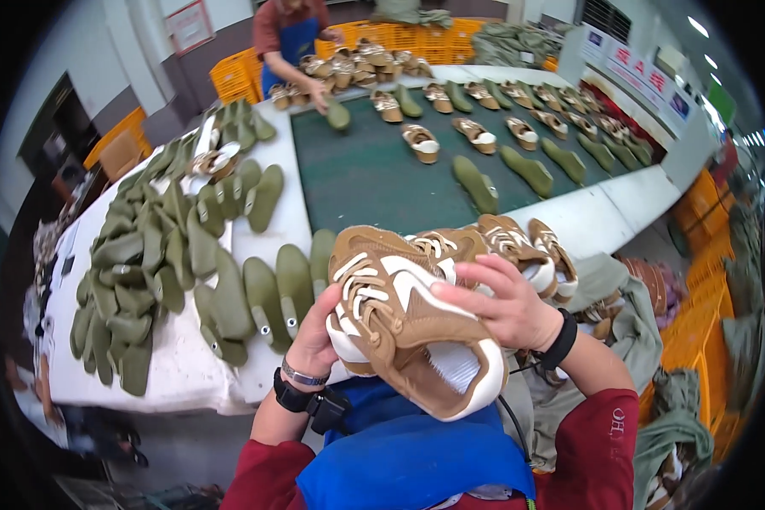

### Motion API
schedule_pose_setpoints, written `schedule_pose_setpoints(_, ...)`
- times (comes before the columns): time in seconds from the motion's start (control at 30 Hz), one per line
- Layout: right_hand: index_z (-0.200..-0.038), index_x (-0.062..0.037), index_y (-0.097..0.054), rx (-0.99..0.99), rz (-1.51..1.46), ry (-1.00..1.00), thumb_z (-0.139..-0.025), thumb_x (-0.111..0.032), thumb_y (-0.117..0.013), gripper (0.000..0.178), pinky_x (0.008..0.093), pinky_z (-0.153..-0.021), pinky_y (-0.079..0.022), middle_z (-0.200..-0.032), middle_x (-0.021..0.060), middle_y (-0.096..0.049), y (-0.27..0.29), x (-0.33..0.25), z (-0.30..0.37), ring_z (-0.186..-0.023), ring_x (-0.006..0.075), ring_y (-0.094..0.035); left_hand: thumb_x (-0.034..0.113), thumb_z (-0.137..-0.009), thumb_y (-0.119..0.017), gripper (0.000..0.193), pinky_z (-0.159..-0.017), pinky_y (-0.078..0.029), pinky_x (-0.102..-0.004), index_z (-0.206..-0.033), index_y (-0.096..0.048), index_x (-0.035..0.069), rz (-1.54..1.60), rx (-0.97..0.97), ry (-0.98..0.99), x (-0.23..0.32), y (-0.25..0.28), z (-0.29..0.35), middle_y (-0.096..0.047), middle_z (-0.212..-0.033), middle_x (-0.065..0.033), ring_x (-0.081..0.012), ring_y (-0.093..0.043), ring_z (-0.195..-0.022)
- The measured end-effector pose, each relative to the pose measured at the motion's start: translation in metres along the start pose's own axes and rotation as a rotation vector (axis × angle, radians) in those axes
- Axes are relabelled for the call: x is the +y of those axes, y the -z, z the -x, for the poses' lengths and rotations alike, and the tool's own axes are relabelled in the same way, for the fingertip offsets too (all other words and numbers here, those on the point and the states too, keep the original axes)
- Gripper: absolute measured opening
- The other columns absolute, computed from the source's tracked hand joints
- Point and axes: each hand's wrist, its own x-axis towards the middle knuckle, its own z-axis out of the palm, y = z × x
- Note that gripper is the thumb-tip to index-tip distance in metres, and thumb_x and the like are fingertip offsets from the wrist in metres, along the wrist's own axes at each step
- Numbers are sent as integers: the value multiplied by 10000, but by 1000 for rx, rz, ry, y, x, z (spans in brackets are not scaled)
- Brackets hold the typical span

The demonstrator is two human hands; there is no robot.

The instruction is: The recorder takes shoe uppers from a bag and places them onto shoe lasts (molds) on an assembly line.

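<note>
In front of my chest I hold a brown sneaker point(429, 319) with white trim and laces, its opening tilted toward me. My left hand point(314, 338) is closed round the toe side, most of its fingers hidden beneath. My right hand point(514, 308) grips the far right side, fingers bent over the upper. Part of a second similar sneaker point(450, 244) shows just behind; whether my fingers also hold it I cannot tell. More brown sneakers point(518, 242) stand beyond my right hand. Several green shoe lasts point(263, 293) lie beside my left hand.
A heap of green lasts point(136, 255) covers the white table point(178, 382) at left. Rows of lasts and sneakers sit on the green belt point(348, 187). Across it, a co-worker's hand point(319, 95) touches a last. Orange crates point(701, 306) line the right side.
</note>
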Motion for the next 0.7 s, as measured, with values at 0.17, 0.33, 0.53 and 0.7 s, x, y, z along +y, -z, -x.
schedule_pose_setpoints(0.17,-998,-44,-591,53,-428,-431,-749,-13,-536,257,353,-858,-423,-1168,124,-518,-20,8,-2,-1023,276,-516,181,-780,-557,480,-823,-490,-326,-1189,-425,-33,-66,127,-271,25,11,14,-564,-1076,-151,-214,-590,-930)
schedule_pose_setpoints(0.33,-1232,-88,-459,152,-1141,-767,-704,-37,-656,566,331,-877,-418,-1212,151,-475,-19,-7,-32,-1084,256,-506,184,-753,-599,578,-883,-447,-336,-1239,-358,-16,-327,168,-432,40,4,14,-503,-1158,-135,-206,-531,-1030)
schedule_pose_setpoints(0.53,-798,-61,-499,21,-593,-409,-594,-109,-764,338,381,-847,-433,-1188,185,-468,-37,6,-34,-998,339,-536,106,-736,-633,627,-911,-419,-312,-1279,-331,26,-169,143,-450,44,14,8,-488,-1189,-105,-196,-516,-1051)
schedule_pose_setpoints(0.7,-747,-21,-493,258,-516,-792,-614,-115,-740,296,325,-834,-403,-1177,181,-465,-40,29,-25,-1011,287,-511,-99,-702,-544,586,-914,-402,-307,-1243,-366,39,-333,263,-404,50,27,10,-491,-1174,-80,-179,-503,-1058)
